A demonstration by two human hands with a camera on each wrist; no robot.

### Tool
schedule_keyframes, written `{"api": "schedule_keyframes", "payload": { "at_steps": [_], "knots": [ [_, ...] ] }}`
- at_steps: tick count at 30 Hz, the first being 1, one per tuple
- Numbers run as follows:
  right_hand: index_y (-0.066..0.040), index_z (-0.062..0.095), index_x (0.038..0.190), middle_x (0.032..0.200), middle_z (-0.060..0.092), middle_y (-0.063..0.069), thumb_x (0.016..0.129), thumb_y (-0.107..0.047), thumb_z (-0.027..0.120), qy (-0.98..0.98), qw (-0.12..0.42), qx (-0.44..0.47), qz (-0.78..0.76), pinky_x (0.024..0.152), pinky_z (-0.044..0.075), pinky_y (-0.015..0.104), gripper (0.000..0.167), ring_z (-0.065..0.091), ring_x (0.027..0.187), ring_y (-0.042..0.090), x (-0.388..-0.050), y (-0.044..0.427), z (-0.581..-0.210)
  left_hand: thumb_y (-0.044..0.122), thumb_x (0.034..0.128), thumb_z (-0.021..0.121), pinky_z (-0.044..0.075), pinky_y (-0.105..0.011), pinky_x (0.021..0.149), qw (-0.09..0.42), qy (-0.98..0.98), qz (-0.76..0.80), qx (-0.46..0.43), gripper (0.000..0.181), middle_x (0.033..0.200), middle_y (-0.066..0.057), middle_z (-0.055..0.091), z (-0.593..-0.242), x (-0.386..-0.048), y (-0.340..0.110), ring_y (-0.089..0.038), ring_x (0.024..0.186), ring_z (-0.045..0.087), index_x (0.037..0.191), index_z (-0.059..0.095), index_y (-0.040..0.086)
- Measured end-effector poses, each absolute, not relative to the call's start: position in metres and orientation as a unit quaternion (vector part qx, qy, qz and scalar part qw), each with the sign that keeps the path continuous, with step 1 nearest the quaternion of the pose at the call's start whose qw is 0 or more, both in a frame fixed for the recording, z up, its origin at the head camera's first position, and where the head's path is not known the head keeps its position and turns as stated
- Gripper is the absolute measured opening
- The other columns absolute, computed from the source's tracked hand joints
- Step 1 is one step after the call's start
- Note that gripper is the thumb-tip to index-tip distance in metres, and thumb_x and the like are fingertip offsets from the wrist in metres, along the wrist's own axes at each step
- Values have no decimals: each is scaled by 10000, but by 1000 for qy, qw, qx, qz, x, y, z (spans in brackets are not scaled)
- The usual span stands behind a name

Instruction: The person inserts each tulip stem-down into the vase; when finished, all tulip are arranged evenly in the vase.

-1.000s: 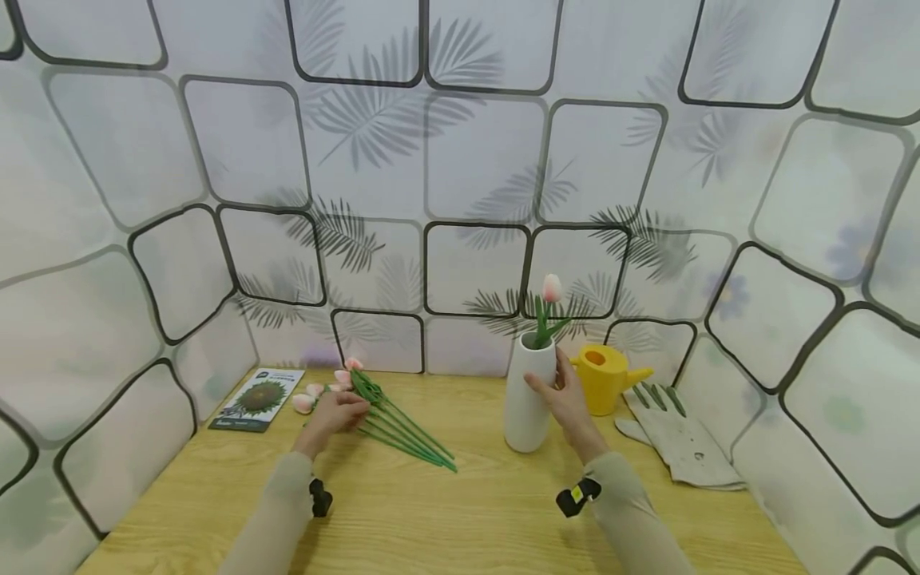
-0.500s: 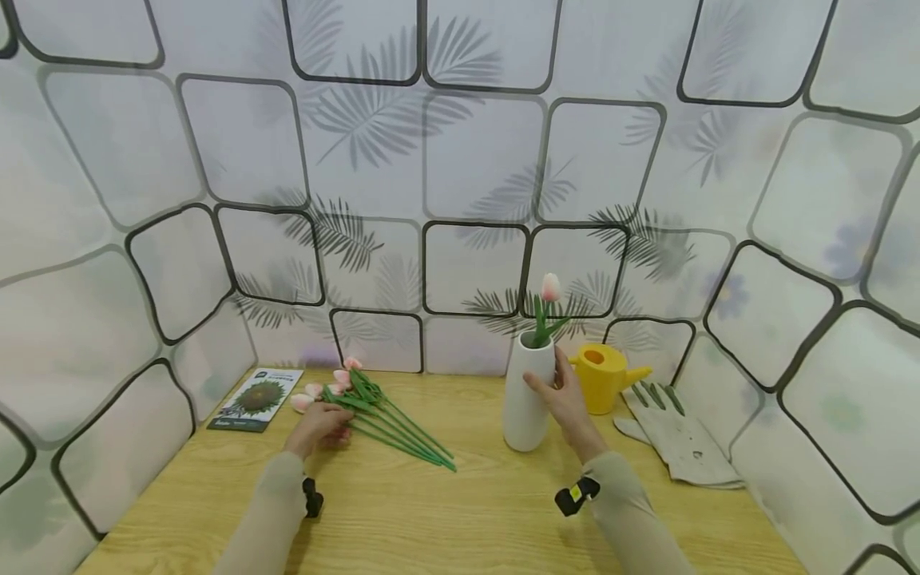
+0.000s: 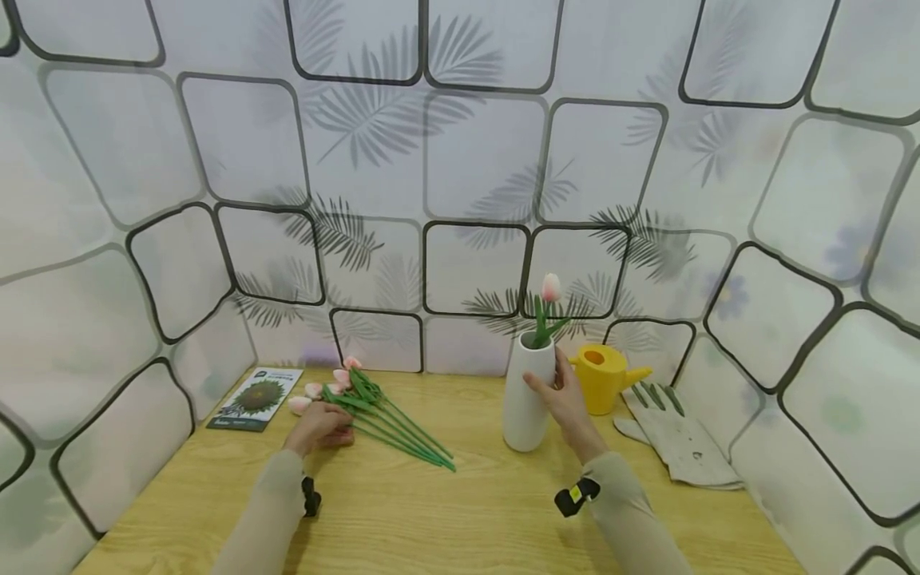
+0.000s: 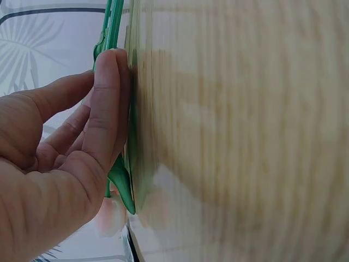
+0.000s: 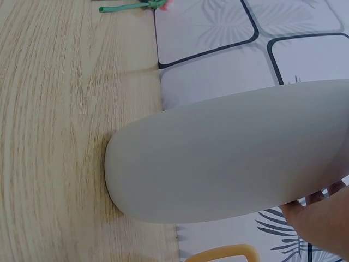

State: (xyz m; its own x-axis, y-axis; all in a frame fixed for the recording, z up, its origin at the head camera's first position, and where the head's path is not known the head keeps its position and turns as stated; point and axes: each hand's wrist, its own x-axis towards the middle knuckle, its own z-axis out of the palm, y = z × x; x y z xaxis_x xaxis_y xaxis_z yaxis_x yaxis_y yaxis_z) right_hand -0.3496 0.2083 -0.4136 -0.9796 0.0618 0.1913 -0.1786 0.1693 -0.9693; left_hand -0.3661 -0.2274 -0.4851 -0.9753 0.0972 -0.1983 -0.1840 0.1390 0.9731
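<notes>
plainly white — a smooth vase (image 3: 522, 411)

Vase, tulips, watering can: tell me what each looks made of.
Vase: probably ceramic, possibly plastic; plain white, smooth and satin to matt, with no grain or seam visible.
Tulips: likely artificial, plastic or fabric; the green is uniform and the blooms look nearly alike.
Watering can: likely plastic; smooth, evenly bright yellow, moulded-looking.

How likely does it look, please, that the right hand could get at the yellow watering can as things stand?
Probably not without letting go first: the right hand grips the white vase. Otherwise the way looks free, with the yellow watering can standing near that hand.
</notes>
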Motion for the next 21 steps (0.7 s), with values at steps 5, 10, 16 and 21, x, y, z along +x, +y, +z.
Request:
{"api": "schedule_keyframes", "payload": {
  "at_steps": [5,10,16,21],
  "knots": [
    [-195,186,1574,1562,321,151,916,-282,711,-759,92,36,644,1187,261,547,847,323,1438,338,-349,207,-414,-82,900,587,611,-304,695,80,757,648,-16,241,776,-101,675,-486,-364,-230,-152,693,688,1068,556,-252],
    [-191,168,1577,1576,302,141,916,-289,710,-759,86,37,645,1193,246,547,861,302,1453,328,-349,207,-413,-58,904,624,613,-313,699,64,764,641,-27,228,817,-133,697,-480,-364,-230,-156,705,697,1076,583,-203],
    [-199,177,1575,1571,310,143,917,-300,708,-760,87,37,643,1185,260,554,851,322,1436,344,-348,208,-412,46,881,718,616,-317,694,5,759,649,-45,298,814,-93,693,-467,-367,-221,-157,693,716,1079,606,-146],
    [-197,174,1576,1576,305,142,917,-289,709,-758,86,40,645,1187,260,549,853,317,1440,339,-348,209,-412,24,888,702,610,-272,686,-48,733,676,-60,320,837,-22,659,-458,-368,-211,-104,647,709,1126,591,-157]
  ]
}}
